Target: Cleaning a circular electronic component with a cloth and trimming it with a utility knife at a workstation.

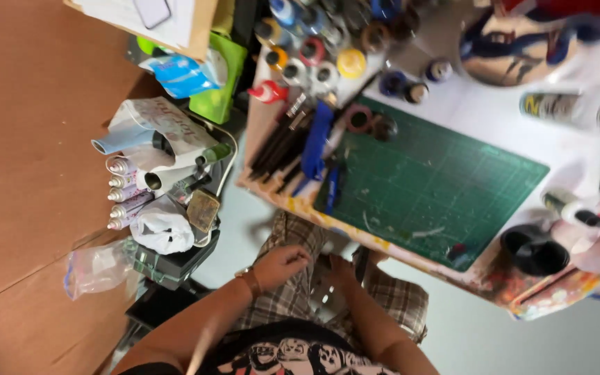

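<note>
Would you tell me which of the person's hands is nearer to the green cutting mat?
Right. The right hand sits just below the green cutting mat; the left hand lies farther left, over the plaid lap.

plaid shorts (293, 292) | brown-white check, worn | on lap below table edge | both hands touching

A single head-worn camera is looking steeply down from above the seated person, tilted so the scene is appearing rotated. It is taking in the person's lap close below, the desk (453, 104) with its green cutting mat (439, 187) beyond, and the brown floor (29, 139) alongside.
</note>
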